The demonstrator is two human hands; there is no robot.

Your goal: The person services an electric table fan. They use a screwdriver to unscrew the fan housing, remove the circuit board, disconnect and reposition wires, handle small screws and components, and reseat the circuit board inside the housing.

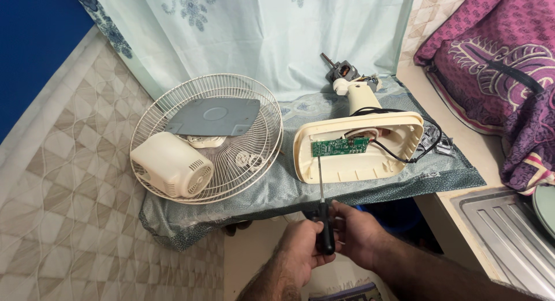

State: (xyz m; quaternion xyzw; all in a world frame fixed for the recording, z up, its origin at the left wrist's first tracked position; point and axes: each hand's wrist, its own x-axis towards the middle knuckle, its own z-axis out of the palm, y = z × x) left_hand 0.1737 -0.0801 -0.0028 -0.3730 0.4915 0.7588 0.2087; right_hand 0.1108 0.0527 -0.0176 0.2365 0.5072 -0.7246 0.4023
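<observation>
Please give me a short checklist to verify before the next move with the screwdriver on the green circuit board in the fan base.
1. Both hands on tool: left hand and right hand grip the black handle of the screwdriver. Ok.
2. Tip position: the shaft reaches the lower left corner of the green circuit board; whether it sits in a screw head, cannot tell.
3. Fan base lies open side up on the cloth-covered table. Ok.
4. Black cable runs beside the board, clear of the shaft. Ok.
5. Fan base held: no hand steadies it. Not ok.
6. Fan grille with motor cover rests apart, left. Ok.
</observation>
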